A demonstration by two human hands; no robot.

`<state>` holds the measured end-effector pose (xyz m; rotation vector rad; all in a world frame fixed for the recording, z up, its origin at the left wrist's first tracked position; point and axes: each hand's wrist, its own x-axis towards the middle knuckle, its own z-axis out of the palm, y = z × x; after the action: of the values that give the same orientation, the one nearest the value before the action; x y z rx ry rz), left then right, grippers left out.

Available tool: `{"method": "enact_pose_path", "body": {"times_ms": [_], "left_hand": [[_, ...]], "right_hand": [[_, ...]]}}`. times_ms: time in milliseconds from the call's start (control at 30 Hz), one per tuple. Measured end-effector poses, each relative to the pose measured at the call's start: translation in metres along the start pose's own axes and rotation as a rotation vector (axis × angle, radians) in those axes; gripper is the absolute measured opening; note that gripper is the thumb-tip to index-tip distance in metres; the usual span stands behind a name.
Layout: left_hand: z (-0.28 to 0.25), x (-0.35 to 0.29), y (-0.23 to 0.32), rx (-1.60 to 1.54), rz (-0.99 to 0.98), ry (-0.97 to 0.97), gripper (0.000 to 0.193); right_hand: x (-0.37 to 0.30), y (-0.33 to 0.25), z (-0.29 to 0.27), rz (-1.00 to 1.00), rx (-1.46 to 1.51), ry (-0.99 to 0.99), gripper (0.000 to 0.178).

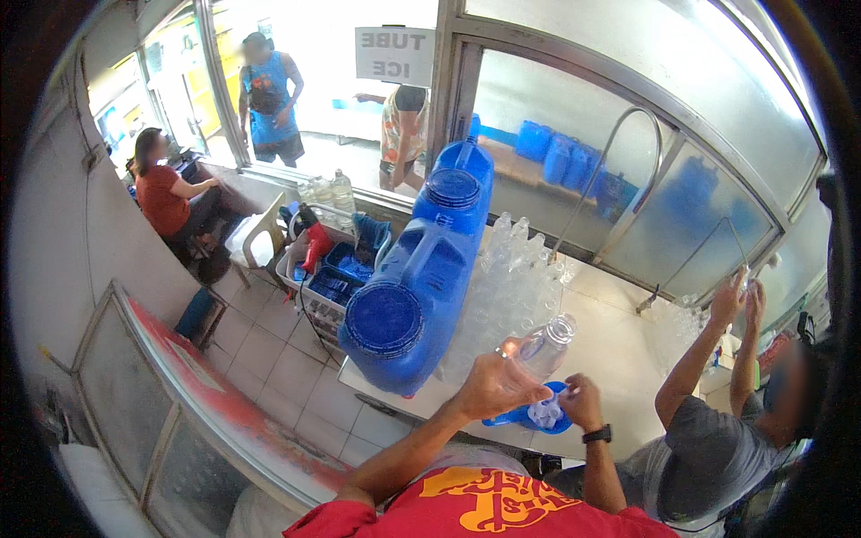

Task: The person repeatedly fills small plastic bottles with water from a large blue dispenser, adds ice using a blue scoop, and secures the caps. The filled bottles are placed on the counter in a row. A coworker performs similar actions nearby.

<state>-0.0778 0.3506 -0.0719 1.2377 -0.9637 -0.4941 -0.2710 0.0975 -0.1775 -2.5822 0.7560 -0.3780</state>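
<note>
Black block capitals, set in two lines and seen in reverse, are carried by a white sign (393, 56) hung at the window frame (456, 81). Large yellow lettering (493, 502) is worn across a red shirt (363, 520), its lines partly bent by folds. A pale table (619, 327) is set against the windows, with its left edge taken up by two blue jugs (387, 327). Behind them, toward the far edge, clear bottles (507, 300) are crowded together, beside a bent metal pipe (619, 125). A clear bottle (544, 351) is held tilted above the near edge by the left hand (491, 384), its fingers wrapped around the body. The right hand (585, 403) is held at a blue dish (502, 418) by the near edge, where white pieces (544, 413) are contained; its fingers are bent close together, but whether anything is gripped cannot be told. Beyond the left edge, a loaded crate (336, 309) is stood over a tiled floor (287, 381). At the table's right end, both arms are raised by a co-worker in grey (717, 453).
</note>
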Motion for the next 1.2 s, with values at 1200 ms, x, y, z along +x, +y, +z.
{"method": "enact_pose_path", "body": {"times_ms": [1200], "left_hand": [[-0.019, -0.004, 0.035, -0.801, -0.629, -0.68, 0.078]], "right_hand": [[0.097, -0.239, -0.26, -1.084, 0.09, -0.622, 0.037]]}}
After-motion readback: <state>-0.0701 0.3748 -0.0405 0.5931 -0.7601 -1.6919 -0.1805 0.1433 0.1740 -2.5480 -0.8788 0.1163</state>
